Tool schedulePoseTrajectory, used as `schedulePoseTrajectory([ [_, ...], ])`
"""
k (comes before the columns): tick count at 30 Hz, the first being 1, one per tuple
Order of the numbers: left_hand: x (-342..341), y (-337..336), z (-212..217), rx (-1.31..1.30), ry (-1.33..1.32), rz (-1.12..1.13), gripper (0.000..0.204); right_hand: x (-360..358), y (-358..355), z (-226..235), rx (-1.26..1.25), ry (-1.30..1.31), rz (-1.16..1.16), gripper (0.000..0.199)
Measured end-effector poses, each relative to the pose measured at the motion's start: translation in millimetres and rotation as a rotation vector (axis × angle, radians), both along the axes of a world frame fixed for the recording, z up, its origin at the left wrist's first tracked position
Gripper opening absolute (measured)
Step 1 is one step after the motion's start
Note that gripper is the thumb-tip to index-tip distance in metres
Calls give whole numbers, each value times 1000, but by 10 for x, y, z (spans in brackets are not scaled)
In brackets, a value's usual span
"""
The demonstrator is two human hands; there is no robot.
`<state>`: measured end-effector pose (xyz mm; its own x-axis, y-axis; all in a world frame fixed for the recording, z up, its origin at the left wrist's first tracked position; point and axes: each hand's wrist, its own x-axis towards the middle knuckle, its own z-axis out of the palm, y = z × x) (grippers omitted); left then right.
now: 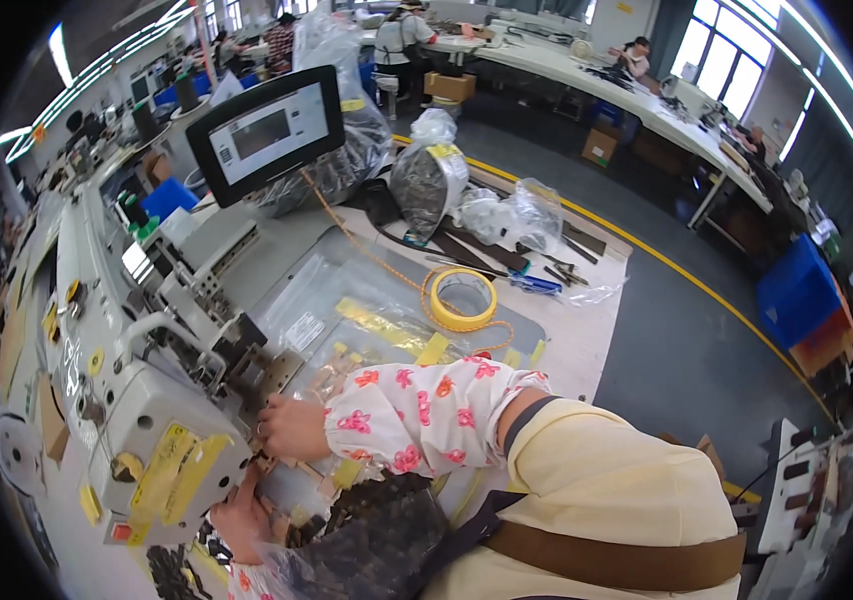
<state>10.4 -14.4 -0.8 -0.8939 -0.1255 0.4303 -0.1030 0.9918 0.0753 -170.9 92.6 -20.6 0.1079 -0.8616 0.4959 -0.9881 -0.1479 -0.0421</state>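
Note:
Both hands work close together under the head of a large grey-white industrial sewing machine (161,440). My right hand (296,428) reaches in from the right with its fingers curled beside the needle area; what they grip is hidden. Just below it, partly under the machine head, my left hand (241,520) has its fingers drawn together, and I cannot make out what is in them. Small tan strips (331,380) lie on the work plate by my right hand. A clear plastic bag of dark pieces (376,520) rests near my left wrist.
A roll of yellow tape (463,300), an orange cord (371,255) and a blue-handled tool (534,285) lie beyond my right arm. A screen (266,130) stands at the back left. Plastic-wrapped bundles (428,180) sit behind. Other people work at far tables (586,75).

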Motion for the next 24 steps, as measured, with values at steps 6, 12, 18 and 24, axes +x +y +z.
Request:
schedulePoseTrajectory([
  [6, -96, -69, 0, 75, 52, -6, 35, -40, -2, 105, 23, 58, -65, 4],
  [12, -39, -106, -59, 153, -48, 88, 34, -23, -48, 132, 104, 51, -56, 3],
  [18, -93, -122, -79, 123, -19, 68, 33, -72, -105, 53, 69, -72, -78, 3],
  [24, -62, -41, 16, 158, -15, 79, 36, -42, -106, 59, 34, 76, -122, 6],
])
